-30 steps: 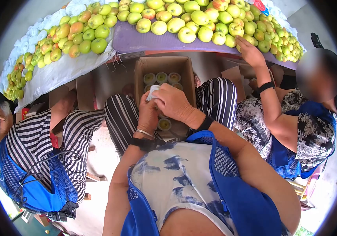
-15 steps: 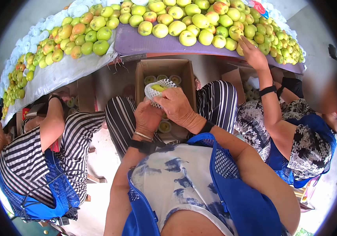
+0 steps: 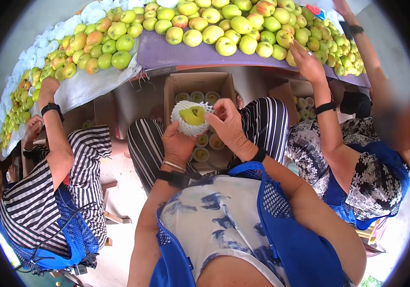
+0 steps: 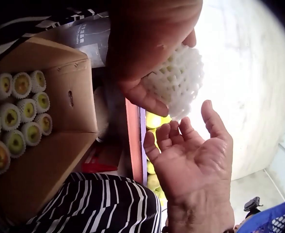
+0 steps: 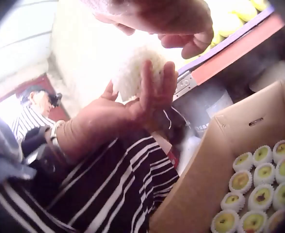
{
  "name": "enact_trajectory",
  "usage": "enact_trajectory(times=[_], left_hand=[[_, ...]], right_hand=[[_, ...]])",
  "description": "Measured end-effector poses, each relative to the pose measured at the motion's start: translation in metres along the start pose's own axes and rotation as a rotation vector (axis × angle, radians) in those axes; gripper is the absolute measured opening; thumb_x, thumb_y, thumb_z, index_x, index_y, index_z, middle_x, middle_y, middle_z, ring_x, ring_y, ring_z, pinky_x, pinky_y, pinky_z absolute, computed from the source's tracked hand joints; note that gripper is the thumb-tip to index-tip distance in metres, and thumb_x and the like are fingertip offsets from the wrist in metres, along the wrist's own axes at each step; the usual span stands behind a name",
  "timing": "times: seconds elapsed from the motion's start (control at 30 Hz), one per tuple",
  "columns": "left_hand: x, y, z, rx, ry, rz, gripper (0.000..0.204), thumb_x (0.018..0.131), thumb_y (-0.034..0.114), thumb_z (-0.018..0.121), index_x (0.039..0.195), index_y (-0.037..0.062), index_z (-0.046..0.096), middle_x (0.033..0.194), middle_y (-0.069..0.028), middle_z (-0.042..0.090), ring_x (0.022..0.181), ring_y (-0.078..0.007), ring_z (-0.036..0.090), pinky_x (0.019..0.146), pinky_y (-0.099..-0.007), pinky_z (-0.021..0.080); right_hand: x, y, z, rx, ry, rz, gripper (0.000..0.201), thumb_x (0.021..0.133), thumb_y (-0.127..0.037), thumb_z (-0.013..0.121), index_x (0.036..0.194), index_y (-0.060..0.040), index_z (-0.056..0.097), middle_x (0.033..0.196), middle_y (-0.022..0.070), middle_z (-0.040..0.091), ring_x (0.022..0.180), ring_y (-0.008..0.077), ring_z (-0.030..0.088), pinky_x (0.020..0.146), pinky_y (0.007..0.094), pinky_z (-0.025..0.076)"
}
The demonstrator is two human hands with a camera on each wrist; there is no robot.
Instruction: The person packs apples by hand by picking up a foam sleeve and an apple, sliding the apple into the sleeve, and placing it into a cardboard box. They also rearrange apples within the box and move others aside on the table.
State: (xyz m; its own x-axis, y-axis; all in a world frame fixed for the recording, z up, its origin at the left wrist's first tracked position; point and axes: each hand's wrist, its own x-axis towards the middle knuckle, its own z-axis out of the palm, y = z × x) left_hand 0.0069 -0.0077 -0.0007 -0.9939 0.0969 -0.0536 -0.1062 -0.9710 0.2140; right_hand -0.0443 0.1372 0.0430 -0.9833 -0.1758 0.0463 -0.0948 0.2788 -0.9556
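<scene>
left hand: cups yellow-green apple in white foam net sleeve
right hand: loosely spread beside it, holds nothing
progress: apple netted; brown cardboard box part-filled; room left

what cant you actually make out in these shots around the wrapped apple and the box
- Underside of the apple: in the head view, the foam net and left hand cover it.
- Apple itself: in the wrist views, only the net shows.
- Near end of the cardboard box: in the head view, both hands hide it, so its fruit count is unclear.
- Right hand fingers: right wrist view, cut off by the top edge.
</scene>
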Motion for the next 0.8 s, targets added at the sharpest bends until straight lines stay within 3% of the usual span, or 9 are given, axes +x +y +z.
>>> enact_trajectory(times=[0.03,0.13,0.23,0.33,0.43,0.53,0.63,0.73,0.8], left_hand=[[0.000,-0.001,-0.002,0.015,0.024,-0.003,0.047,0.084,0.027,0.050,0.126,0.0075,0.042,0.127,-0.0121,0.047,0.118,-0.0292,0.044,0.098,-0.0473,0.034],[0.002,-0.004,-0.007,0.050,0.083,-0.016,0.047,0.084,0.026,0.049,0.126,0.0070,0.042,0.127,-0.0111,0.047,0.119,-0.0279,0.044,0.100,-0.0460,0.033],[0.005,-0.009,-0.006,0.059,0.107,-0.027,0.045,0.086,0.027,0.048,0.126,0.0062,0.042,0.127,-0.0103,0.047,0.119,-0.0266,0.043,0.101,-0.0442,0.032],[0.007,-0.013,-0.004,0.047,0.111,-0.036,0.045,0.089,0.031,0.045,0.126,0.0046,0.042,0.127,-0.0104,0.047,0.119,-0.0260,0.043,0.102,-0.0430,0.030],[0.007,-0.015,0.002,0.023,0.145,-0.048,0.047,0.092,0.036,0.041,0.125,0.0035,0.042,0.127,-0.0107,0.047,0.119,-0.0262,0.043,0.103,-0.0429,0.030],[0.008,-0.015,-0.005,0.041,0.155,-0.015,0.048,0.092,0.039,0.039,0.125,0.0034,0.042,0.128,-0.0109,0.047,0.119,-0.0268,0.043,0.103,-0.0431,0.029],[0.006,-0.013,-0.009,0.047,0.146,0.011,0.049,0.092,0.040,0.037,0.125,0.0039,0.043,0.128,-0.0114,0.046,0.119,-0.0278,0.042,0.103,-0.0438,0.029],[0.005,-0.014,-0.015,-0.002,0.170,0.014,0.051,0.092,0.043,0.035,0.124,0.0041,0.043,0.128,-0.0122,0.046,0.120,-0.0291,0.042,0.103,-0.0450,0.028],[0.004,-0.015,-0.015,-0.082,0.200,-0.018,0.052,0.092,0.045,0.034,0.124,0.0047,0.044,0.129,-0.0123,0.045,0.120,-0.0298,0.042,0.103,-0.0457,0.028]], right_hand=[[0.004,0.000,0.000,-0.042,0.044,-0.220,0.033,0.069,-0.013,0.068,0.097,-0.0037,0.053,0.084,0.0058,0.054,0.077,0.0173,0.056,0.065,0.0294,0.045],[0.012,-0.005,0.000,-0.139,0.024,-0.523,0.025,0.070,-0.011,0.066,0.093,-0.0028,0.057,0.083,0.0084,0.055,0.072,0.0226,0.057,0.064,0.0314,0.046],[0.017,0.004,-0.001,-0.020,-0.079,-0.355,0.016,0.071,-0.009,0.064,0.085,-0.0013,0.061,0.080,0.0114,0.057,0.072,0.0261,0.057,0.065,0.0327,0.047],[0.021,0.004,-0.001,-0.124,-0.041,-0.383,0.008,0.074,-0.009,0.061,0.076,-0.0006,0.062,0.076,0.0125,0.058,0.071,0.0261,0.058,0.065,0.0316,0.047],[0.027,0.015,0.001,-0.046,-0.147,-0.063,0.011,0.078,-0.012,0.060,0.078,-0.0012,0.061,0.074,0.0085,0.059,0.068,0.0216,0.058,0.062,0.0298,0.046],[0.034,0.013,0.001,0.761,-0.242,0.447,0.015,0.083,-0.015,0.057,0.079,-0.0007,0.061,0.071,0.0039,0.059,0.065,0.0154,0.057,0.058,0.0286,0.045],[0.035,0.023,0.003,0.701,-0.215,0.485,0.019,0.085,-0.016,0.055,0.079,0.0007,0.060,0.069,-0.0004,0.058,0.061,0.0114,0.055,0.054,0.0285,0.043],[0.026,0.032,0.016,0.414,-0.103,0.423,0.020,0.084,-0.017,0.056,0.080,0.0017,0.060,0.062,0.0041,0.057,0.057,0.0125,0.054,0.053,0.0295,0.043],[0.022,0.043,0.025,0.222,-0.041,0.259,0.021,0.084,-0.019,0.055,0.079,0.0008,0.059,0.061,0.0104,0.057,0.056,0.0194,0.056,0.053,0.0331,0.044]])
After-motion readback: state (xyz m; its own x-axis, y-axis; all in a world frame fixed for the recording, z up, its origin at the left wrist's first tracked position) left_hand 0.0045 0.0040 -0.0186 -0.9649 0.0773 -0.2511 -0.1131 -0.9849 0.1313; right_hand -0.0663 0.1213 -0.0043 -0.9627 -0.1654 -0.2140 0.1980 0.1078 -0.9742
